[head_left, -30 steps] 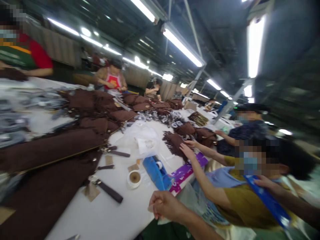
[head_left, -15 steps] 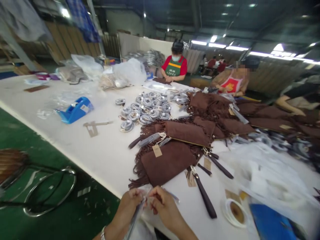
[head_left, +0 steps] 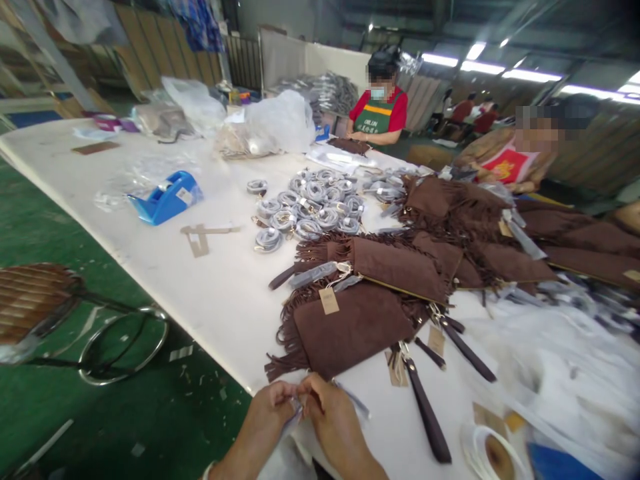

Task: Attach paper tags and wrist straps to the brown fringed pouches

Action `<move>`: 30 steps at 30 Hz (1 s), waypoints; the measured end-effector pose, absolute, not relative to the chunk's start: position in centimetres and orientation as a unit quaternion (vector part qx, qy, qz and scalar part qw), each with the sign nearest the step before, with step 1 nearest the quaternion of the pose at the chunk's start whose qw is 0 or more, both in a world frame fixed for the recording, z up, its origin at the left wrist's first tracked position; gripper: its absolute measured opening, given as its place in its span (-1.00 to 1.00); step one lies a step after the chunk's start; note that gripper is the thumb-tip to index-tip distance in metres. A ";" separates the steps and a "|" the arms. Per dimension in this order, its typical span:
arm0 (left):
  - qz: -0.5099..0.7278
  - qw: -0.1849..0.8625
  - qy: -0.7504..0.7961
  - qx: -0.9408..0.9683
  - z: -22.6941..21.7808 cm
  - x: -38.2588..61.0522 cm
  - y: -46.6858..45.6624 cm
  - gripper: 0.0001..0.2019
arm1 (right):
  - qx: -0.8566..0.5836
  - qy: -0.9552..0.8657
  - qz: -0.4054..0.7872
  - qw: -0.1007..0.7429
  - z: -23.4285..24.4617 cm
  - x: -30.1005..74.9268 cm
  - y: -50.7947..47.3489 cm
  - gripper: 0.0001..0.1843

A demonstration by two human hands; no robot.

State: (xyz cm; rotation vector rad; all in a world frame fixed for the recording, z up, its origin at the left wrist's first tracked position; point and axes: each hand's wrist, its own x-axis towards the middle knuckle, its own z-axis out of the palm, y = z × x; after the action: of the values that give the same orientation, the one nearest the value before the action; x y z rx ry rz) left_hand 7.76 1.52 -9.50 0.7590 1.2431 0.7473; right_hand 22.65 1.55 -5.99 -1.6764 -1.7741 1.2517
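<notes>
My left hand (head_left: 267, 413) and my right hand (head_left: 333, 420) meet at the near edge of the white table (head_left: 210, 300), fingers pinched together on a clear plastic bag (head_left: 350, 398) that trails off to the right. Just beyond them lies a brown fringed suede bag (head_left: 350, 327) with a paper tag, and another fringed bag (head_left: 395, 267) behind it. A dark brown strap (head_left: 425, 413) lies right of my right hand.
A blue tape dispenser (head_left: 167, 197) and a cluster of grey wrapped coils (head_left: 310, 207) sit mid-table. More brown bags pile at the right, with white plastic (head_left: 560, 373) near them. A tape roll (head_left: 487, 453) lies near. A stool (head_left: 35, 300) stands on the green floor. Other workers sit across.
My view swung left from the seated co-workers to the table ahead. Both hands now come together on the plastic bag; earlier only one fist showed.
</notes>
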 end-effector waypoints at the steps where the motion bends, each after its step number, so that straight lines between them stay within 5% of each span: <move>1: 0.335 0.686 0.551 0.338 -9.6 7.7 1.5 -0.75 | -0.604 -0.638 0.439 0.187 -5.9 22.6 1.6 -0.81; 10: 0.310 0.599 0.628 0.387 -9.7 7.7 1.3 -0.72 | -0.639 -0.648 0.399 0.115 -5.0 22.0 2.1 -0.80; 20: 0.319 0.581 0.638 0.391 -8.7 8.4 0.9 -0.73 | -0.653 -0.564 0.461 0.207 -6.4 22.4 0.5 -0.67; 30: 0.344 0.601 0.621 0.367 -8.5 8.5 0.7 -0.77 | -0.662 -0.585 0.432 0.180 -5.6 22.5 0.8 -0.60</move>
State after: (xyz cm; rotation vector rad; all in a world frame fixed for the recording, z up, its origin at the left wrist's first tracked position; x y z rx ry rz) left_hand 8.46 0.74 -8.45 0.8492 1.4381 0.7977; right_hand 22.52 0.78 -5.58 -1.8715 -1.6530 1.2218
